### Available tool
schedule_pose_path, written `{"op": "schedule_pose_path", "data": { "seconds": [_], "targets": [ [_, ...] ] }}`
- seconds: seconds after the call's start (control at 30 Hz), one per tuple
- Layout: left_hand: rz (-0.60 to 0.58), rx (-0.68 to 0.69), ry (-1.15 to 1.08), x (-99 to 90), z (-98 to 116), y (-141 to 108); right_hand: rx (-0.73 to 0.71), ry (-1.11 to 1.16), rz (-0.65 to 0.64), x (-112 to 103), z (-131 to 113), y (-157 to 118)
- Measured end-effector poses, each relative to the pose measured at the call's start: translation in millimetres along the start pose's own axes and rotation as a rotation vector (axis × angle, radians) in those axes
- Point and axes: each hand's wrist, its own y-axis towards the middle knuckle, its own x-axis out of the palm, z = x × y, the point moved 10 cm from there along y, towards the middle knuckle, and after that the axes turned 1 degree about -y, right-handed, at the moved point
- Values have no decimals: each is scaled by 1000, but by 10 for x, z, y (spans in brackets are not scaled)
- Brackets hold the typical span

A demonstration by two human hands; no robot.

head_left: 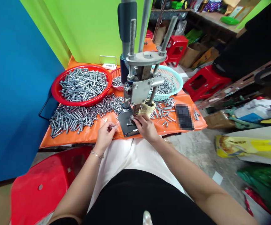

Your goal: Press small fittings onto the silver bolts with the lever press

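Observation:
A metal hand press (pixel 141 92) stands at the middle of the orange-covered table, on a dark base plate (pixel 125 121). My right hand (pixel 145 125) is at the base of the press, its fingers closed around something small that I cannot make out. Left of the plate, my left hand (pixel 106 132) is held in a pinch, with a small piece at its fingertips too small to name. A small metal bolt (pixel 129 124) lies on the plate, beside my right fingers. Many metal sleeve parts (pixel 72 120) are heaped on the table to the left.
A red basin (pixel 56 90) of metal parts sits at the back left, and a light green basket (pixel 178 82) at the back right. A blurred dark object (pixel 184 117) lies on the right. Red stools (pixel 203 82) and bags (pixel 250 147) stand beyond. A red chair (pixel 37 187) is at lower left.

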Motion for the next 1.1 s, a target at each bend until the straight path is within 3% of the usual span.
{"op": "schedule_pose_path", "data": {
  "seconds": [0.13,0.3,0.43,0.6,0.77,0.87,0.93,1.0,1.1],
  "targets": [
    [-6,-172,-362,72,-34,-51,35,62,-27,75,87,13],
    [-84,-268,-636,345,11,6,181,42,7,217,235,-12],
    [-88,-157,-568,447,255,191,221,84,30,171,242,-87],
    [-86,-29,-467,542,501,375,286,36,305,-358,390,-174],
    [-25,-73,-492,567,402,407,444,230,89,-255,601,-60],
    [-42,-88,-488,570,359,396,543,463,-32,-384,475,-273],
    [-59,-88,-488,581,368,394,701,689,-117,-570,314,-533],
    [-67,-75,-493,603,411,404,786,852,-136,-894,37,-665],
    [-66,-58,-480,655,494,426,721,838,-92,-1478,-467,-458]
  ]
}}
